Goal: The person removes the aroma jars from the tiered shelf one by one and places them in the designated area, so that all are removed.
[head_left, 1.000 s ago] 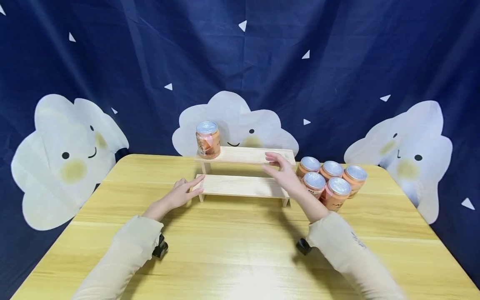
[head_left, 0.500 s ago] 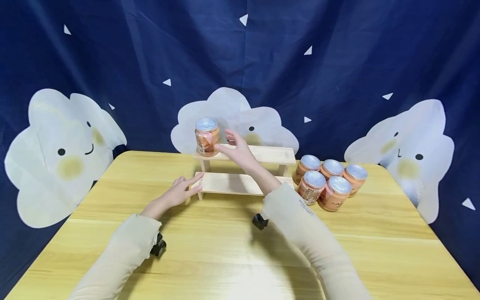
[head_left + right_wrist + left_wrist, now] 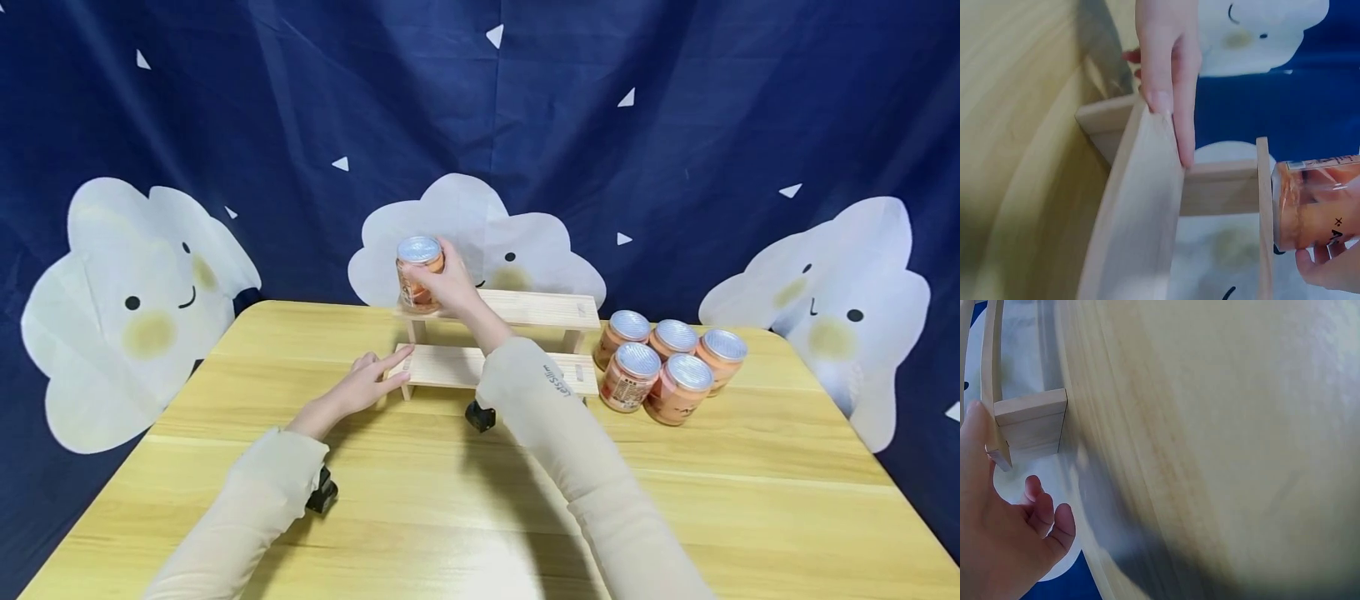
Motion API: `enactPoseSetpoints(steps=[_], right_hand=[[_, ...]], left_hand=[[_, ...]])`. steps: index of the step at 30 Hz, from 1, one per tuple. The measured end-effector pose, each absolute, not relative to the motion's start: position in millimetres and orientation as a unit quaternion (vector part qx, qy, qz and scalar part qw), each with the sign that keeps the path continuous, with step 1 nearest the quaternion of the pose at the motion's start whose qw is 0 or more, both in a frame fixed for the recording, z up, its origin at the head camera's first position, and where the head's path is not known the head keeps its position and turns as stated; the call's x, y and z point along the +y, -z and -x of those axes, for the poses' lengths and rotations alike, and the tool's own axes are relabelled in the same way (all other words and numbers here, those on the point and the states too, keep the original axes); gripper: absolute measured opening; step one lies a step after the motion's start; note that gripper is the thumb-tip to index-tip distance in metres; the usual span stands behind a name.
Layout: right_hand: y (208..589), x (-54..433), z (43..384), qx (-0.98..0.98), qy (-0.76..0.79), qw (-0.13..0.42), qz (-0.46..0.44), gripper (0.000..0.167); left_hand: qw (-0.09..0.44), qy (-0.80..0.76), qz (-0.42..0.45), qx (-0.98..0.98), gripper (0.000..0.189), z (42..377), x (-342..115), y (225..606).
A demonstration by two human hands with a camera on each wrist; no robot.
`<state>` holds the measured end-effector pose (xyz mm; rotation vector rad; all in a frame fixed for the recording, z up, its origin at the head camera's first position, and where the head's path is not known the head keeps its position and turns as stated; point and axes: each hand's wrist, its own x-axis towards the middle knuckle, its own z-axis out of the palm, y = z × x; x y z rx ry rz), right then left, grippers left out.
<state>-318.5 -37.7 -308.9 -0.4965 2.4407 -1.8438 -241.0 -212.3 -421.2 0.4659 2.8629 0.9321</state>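
Observation:
My right hand (image 3: 456, 285) grips a can (image 3: 420, 250) with a silver lid and orange contents, upright at the left end of a two-step wooden shelf's upper board (image 3: 532, 307). In the right wrist view, the can's clear side (image 3: 1316, 203) shows beside that board, with curled fingers (image 3: 1329, 262) on it. My left hand (image 3: 356, 387) touches the left end of the lower board (image 3: 450, 365) with straight thumb and index finger. Its other fingers (image 3: 1044, 515) curl loosely beside the shelf leg (image 3: 1032, 419) in the left wrist view.
Several matching cans (image 3: 637, 362) stand grouped right of the shelf on the wooden table (image 3: 420, 492). A dark blue curtain (image 3: 300, 100) with white cloud faces hangs behind the table.
My right hand has moved left from the upper board's right end to the can and taken hold of it. The left hand has stayed on the lower board's end.

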Motion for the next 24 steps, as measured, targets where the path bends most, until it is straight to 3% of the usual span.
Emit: enactPoseSetpoints(steps=[11,24], right_hand=[[315.8,-14.6,296.6,0.755,0.64,-0.001,0.144,0.06],[310.3,64.6,272.2,0.735,0.668,-0.02,0.119,0.056]], left_hand=[[0.043,-0.3,-0.15,0.941,0.056,240.7,-212.3,421.5],[0.053,-0.307,-0.151,0.938,0.058,241.3,-213.5,423.3]])
